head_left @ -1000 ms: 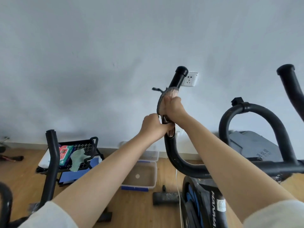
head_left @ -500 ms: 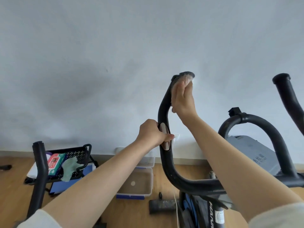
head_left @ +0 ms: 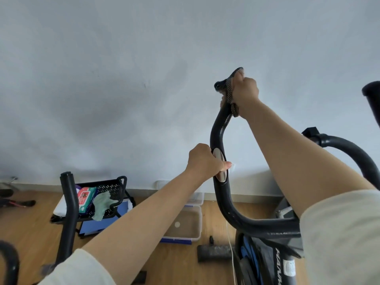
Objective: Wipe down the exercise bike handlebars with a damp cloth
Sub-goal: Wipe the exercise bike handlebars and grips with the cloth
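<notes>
We see the right hand (head_left: 245,93) in the upper right-centre of the frame, fingers curled tight round the cloth (head_left: 230,90), a dark woven-looking rag wrapped over the top end of the handlebar (head_left: 218,128); the cloth covers the tip and a strip of it hangs down beside the wrist. The handlebar is a black curved tube rising from the lower right up through the centre. The left hand (head_left: 204,161) sits lower on the same tube, mid-frame, gripping it right at the oval metal plate (head_left: 221,173), thumb lying across the plate. Both forearms are bare, with pale sleeves (head_left: 339,233) at the bottom corners. A second black bar (head_left: 349,148) loops in at the right edge and another bar end (head_left: 372,95) pokes up at far right, neither touched. We see the bike frame (head_left: 267,262) with white lettering at lower right, cut off by the edge. Lower left: a black mesh basket (head_left: 115,187) above the wooden floor (head_left: 35,227), holding a red packet (head_left: 85,197), with a green rag (head_left: 101,204) hanging at its front; a black upright post (head_left: 68,202) stands in front of it. A clear plastic box (head_left: 185,223) is on the floor at bottom centre, partly behind the left forearm. A thin white cable (head_left: 232,249) hangs by the bike. A plain pale wall (head_left: 123,79) fills the top half
</notes>
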